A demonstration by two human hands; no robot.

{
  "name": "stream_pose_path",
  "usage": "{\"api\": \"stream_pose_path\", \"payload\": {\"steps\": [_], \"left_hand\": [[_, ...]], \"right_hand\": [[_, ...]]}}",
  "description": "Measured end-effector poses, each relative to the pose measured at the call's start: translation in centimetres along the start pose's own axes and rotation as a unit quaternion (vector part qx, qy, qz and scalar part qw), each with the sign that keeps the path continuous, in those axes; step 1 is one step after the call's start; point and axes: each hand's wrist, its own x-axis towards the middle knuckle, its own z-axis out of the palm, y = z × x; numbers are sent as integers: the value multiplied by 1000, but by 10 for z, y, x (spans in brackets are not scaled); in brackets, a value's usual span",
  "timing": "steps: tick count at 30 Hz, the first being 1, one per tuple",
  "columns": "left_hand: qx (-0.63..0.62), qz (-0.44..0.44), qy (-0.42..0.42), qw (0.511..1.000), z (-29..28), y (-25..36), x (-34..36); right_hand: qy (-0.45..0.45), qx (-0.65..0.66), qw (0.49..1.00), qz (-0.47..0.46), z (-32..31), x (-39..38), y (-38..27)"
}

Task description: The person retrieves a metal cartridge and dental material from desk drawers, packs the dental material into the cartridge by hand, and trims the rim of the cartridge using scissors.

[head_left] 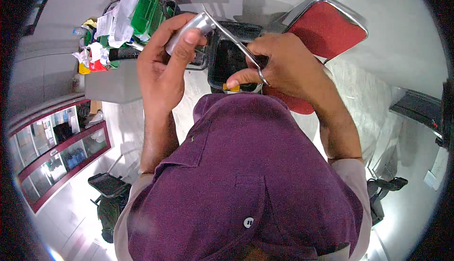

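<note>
My left hand is wrapped round a silver cylindrical tube, its thumb pressed along the side. The tube tilts with its upper end toward the right. In my right hand is a pair of metal scissors, with a handle loop low by the thumb. The scissors slant up and left, and their blades meet the upper end of the tube. Whether the blades grip or cut its edge I cannot tell. Below both hands stands a black open container, its inside dark.
A red-seated chair with a metal frame stands at the far right. At the far left, a green basket, papers and colourful packaging are piled on a grey surface. A glass-fronted cabinet with maroon frames is to the left.
</note>
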Motion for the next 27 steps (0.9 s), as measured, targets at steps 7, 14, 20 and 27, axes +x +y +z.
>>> {"api": "stream_pose_path", "payload": {"steps": [7,14,20,27], "left_hand": [[-5,49,-2,999,9,-1,2],[-17,59,7,998,9,-5,2],[40,73,-15,996,8,-5,0],[6,42,2,999,8,-2,-3]], "right_hand": [[-38,56,994,81,-4,-3,-6],[-95,130,985,68,0,-5,-2],[-53,84,994,46,-2,1,-7],[1,10,1000,-5,4,4,-5]]}}
